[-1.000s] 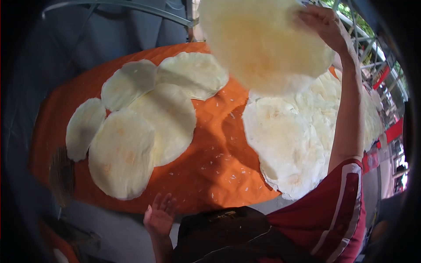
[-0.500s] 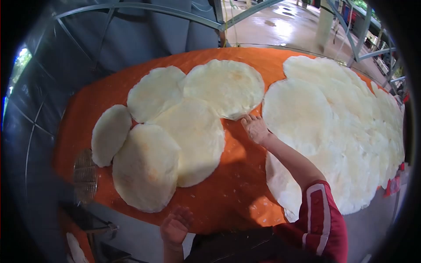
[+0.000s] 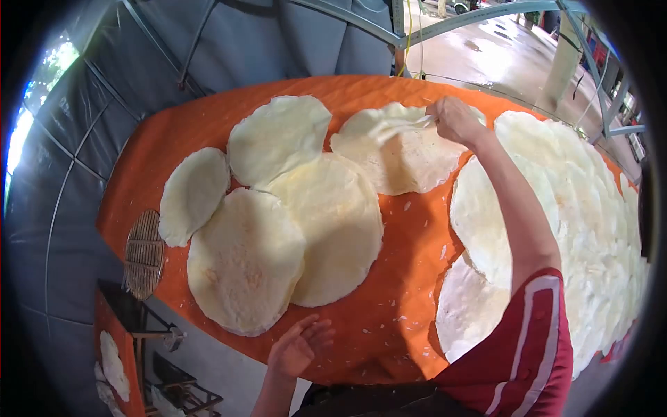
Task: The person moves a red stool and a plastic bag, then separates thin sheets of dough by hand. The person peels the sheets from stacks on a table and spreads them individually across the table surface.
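Several thin, round, pale flatbreads lie on an orange sheet-covered table. At the far middle, my right hand (image 3: 455, 124) is closed on the edge of one flatbread (image 3: 417, 163), which is raised and creased near my fingers while the rest lies on the orange surface. My left hand (image 3: 300, 347) hovers by the near table edge, fingers apart, holding nothing. Closest to it is a round flatbread (image 3: 244, 267) with light brown spots. That one partly covers a larger flatbread (image 3: 337, 229).
On the right, many overlapping flatbreads (image 3: 577, 243) cover the orange sheet (image 3: 399, 278). A woven, slatted oval piece (image 3: 144, 254) sits at the left table edge. Metal frame bars (image 3: 479, 21) and a dark tarp (image 3: 257, 48) stand behind. Lower left is another stand (image 3: 132, 347).
My right hand has moved up and away, carrying the flatbread's edge toward the far side and creasing it. My left hand has risen slightly. The whole view has shifted somewhat.
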Demonstrator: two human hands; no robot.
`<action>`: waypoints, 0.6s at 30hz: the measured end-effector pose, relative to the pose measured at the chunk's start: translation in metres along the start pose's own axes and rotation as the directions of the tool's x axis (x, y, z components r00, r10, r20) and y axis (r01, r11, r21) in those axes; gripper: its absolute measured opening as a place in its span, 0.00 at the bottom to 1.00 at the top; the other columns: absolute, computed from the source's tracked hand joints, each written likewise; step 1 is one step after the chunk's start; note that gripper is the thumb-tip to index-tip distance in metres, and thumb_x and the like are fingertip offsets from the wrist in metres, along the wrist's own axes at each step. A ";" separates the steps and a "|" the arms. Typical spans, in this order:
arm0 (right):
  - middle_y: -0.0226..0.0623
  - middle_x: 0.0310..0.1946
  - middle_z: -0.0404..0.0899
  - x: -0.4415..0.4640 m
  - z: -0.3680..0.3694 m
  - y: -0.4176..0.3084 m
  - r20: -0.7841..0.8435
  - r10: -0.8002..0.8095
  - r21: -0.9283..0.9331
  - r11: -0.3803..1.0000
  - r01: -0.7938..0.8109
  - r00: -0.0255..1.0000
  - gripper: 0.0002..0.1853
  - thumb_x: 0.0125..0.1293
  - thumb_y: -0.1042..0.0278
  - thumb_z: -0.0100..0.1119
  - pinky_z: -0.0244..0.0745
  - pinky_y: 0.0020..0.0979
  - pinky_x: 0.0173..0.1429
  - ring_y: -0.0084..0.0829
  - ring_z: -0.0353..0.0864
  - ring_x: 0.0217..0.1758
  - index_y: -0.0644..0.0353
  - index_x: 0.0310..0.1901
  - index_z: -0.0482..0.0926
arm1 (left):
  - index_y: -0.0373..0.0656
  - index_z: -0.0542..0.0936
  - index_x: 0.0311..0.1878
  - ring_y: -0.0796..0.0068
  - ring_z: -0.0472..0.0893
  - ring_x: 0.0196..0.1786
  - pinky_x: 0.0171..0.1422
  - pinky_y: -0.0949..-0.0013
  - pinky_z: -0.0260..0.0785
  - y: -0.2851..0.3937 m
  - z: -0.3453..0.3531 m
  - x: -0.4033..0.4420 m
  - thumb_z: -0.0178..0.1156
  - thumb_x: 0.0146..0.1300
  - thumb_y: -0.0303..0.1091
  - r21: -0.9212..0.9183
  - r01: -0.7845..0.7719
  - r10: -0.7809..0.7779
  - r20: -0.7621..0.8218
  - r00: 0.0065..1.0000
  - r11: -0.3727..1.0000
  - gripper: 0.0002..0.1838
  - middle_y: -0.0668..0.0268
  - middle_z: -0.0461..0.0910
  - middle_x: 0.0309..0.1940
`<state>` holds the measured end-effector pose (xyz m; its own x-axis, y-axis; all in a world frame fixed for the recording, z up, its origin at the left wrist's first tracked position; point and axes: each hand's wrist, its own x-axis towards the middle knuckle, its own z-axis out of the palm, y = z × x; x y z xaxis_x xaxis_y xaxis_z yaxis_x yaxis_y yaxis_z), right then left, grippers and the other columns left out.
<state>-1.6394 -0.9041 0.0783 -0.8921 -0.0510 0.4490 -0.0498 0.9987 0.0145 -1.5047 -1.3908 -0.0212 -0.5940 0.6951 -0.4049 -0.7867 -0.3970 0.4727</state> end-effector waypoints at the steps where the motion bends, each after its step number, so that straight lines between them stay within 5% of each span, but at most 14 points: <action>1: 0.47 0.19 0.72 -0.007 -0.033 -0.031 0.101 0.029 -0.049 0.998 -0.024 0.994 0.07 0.41 0.77 0.49 0.69 0.42 0.30 0.47 0.74 0.26 0.61 0.25 0.75 | 0.37 0.60 0.59 0.54 0.63 0.59 0.63 0.52 0.54 0.001 0.013 0.012 0.46 0.60 0.44 0.024 0.017 -0.019 0.059 0.998 1.000 0.27 0.49 0.61 0.58; 4: 0.48 0.20 0.73 -0.069 -0.084 -0.097 0.307 -0.005 -0.020 1.000 0.011 0.952 0.06 0.43 0.77 0.49 0.70 0.41 0.32 0.46 0.75 0.27 0.62 0.24 0.74 | 0.38 0.58 0.60 0.56 0.60 0.61 0.64 0.51 0.51 -0.006 0.045 0.048 0.43 0.62 0.48 0.143 0.048 -0.077 0.203 0.976 0.988 0.29 0.52 0.59 0.60; 6: 0.47 0.21 0.75 -0.103 -0.112 -0.135 0.621 0.034 0.099 0.988 -0.121 0.783 0.06 0.44 0.77 0.49 0.71 0.39 0.34 0.47 0.75 0.27 0.63 0.26 0.74 | 0.40 0.58 0.60 0.57 0.59 0.62 0.64 0.50 0.51 -0.019 0.054 0.079 0.40 0.63 0.50 0.135 0.112 -0.139 0.212 0.967 0.985 0.28 0.56 0.61 0.58; 10: 0.47 0.18 0.73 -0.178 -0.090 -0.164 0.707 -0.201 0.499 0.821 -0.277 0.679 0.07 0.45 0.76 0.51 0.70 0.38 0.34 0.44 0.75 0.27 0.65 0.30 0.72 | 0.48 0.57 0.59 0.64 0.63 0.59 0.59 0.55 0.59 -0.051 0.065 0.125 0.47 0.63 0.36 -0.005 0.148 -0.138 0.341 0.930 0.989 0.21 0.61 0.61 0.57; 13: 0.46 0.15 0.70 -0.213 -0.070 -0.178 0.523 -0.087 0.663 0.667 -0.340 0.848 0.06 0.47 0.76 0.53 0.68 0.35 0.30 0.39 0.74 0.23 0.66 0.30 0.72 | 0.47 0.54 0.61 0.69 0.61 0.60 0.58 0.60 0.61 -0.063 0.082 0.133 0.55 0.57 0.27 0.156 0.009 -0.048 0.246 0.968 0.988 0.30 0.62 0.62 0.55; 16: 0.42 0.16 0.71 -0.207 -0.097 -0.175 0.615 0.328 0.488 0.555 -0.673 0.717 0.05 0.50 0.76 0.55 0.67 0.30 0.28 0.30 0.72 0.20 0.65 0.31 0.74 | 0.46 0.51 0.63 0.67 0.61 0.58 0.57 0.63 0.60 -0.047 0.123 0.129 0.58 0.55 0.27 0.333 -0.166 0.012 0.420 0.908 0.928 0.35 0.61 0.60 0.55; 17: 0.39 0.17 0.74 -0.218 -0.086 -0.150 0.414 0.287 0.643 0.580 -0.501 0.864 0.04 0.53 0.75 0.55 0.67 0.27 0.27 0.22 0.72 0.20 0.64 0.31 0.75 | 0.46 0.49 0.64 0.66 0.62 0.57 0.58 0.65 0.59 -0.049 0.114 0.140 0.59 0.53 0.25 0.314 -0.137 0.014 0.363 0.932 0.940 0.38 0.59 0.59 0.55; 18: 0.36 0.18 0.76 -0.215 -0.099 -0.122 0.293 0.200 0.718 0.599 -0.354 0.935 0.04 0.54 0.73 0.56 0.68 0.27 0.28 0.21 0.72 0.21 0.62 0.32 0.76 | 0.48 0.51 0.64 0.71 0.63 0.54 0.57 0.65 0.62 -0.046 0.118 0.144 0.57 0.54 0.24 0.473 -0.267 0.088 0.367 0.926 0.840 0.35 0.64 0.59 0.53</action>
<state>-1.3973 -1.0144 0.0686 -0.9756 0.1497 0.1608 -0.0370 0.6097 -0.7918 -1.5346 -1.2019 -0.0089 -0.5576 0.8288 -0.0464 -0.4225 -0.2353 0.8753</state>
